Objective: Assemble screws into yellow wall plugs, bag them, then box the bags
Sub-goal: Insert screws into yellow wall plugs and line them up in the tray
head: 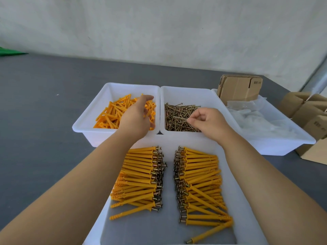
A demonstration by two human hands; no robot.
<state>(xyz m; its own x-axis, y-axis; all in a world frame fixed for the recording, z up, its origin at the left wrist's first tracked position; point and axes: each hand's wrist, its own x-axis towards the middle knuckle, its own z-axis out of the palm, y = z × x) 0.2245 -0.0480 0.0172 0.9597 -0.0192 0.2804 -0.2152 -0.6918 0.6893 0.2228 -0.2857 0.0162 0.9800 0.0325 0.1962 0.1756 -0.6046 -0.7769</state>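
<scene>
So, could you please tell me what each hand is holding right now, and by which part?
The right hand pinches a single screw at its right end, over the screw bin. The left hand reaches into the loose wall plugs; whether it grips one cannot be told.

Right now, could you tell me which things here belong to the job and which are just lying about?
Job: loose yellow plugs, screws, assembled plugs, plastic bags, cardboard boxes, left hand, right hand.
Lying about: green object.

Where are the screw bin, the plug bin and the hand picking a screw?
screw bin [185, 92]: head view, bare back wall.
plug bin [85, 123]: head view, left rim.
right hand [210, 121]: head view, back of the hand, fingers pinching a screw [180, 118].
</scene>
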